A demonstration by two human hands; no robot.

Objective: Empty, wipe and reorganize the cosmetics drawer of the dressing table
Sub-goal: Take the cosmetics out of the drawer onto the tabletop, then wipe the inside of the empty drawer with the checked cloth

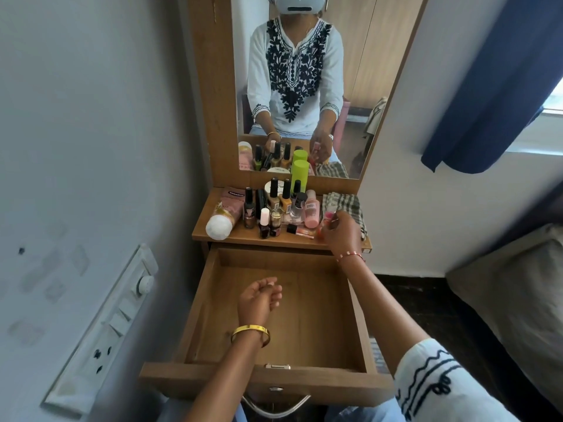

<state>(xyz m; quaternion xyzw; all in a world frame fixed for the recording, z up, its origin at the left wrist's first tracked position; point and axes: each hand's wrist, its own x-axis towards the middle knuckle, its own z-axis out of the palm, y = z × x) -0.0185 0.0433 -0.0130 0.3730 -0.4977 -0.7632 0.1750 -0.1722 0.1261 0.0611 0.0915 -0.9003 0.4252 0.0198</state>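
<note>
The wooden drawer (307,318) is pulled out wide and its floor is bare. My left hand (259,300) hovers over the drawer's middle, fingers loosely curled, holding nothing. My right hand (339,231) rests at the right end of the dressing table top (240,237), fingers closed around a small pink bottle (328,216). Several cosmetics stand crowded on that top: nail polish bottles (264,223), a pink tube (225,213), a lime green bottle (299,175), a pink lotion bottle (311,213). A checked cloth (344,204) lies beside my right hand.
A mirror (298,86) rises behind the top and reflects me. A switch panel (106,318) sits on the wall at left. A bed (515,293) and blue curtain (487,86) stand at right. The drawer's metal handle (275,405) hangs near my lap.
</note>
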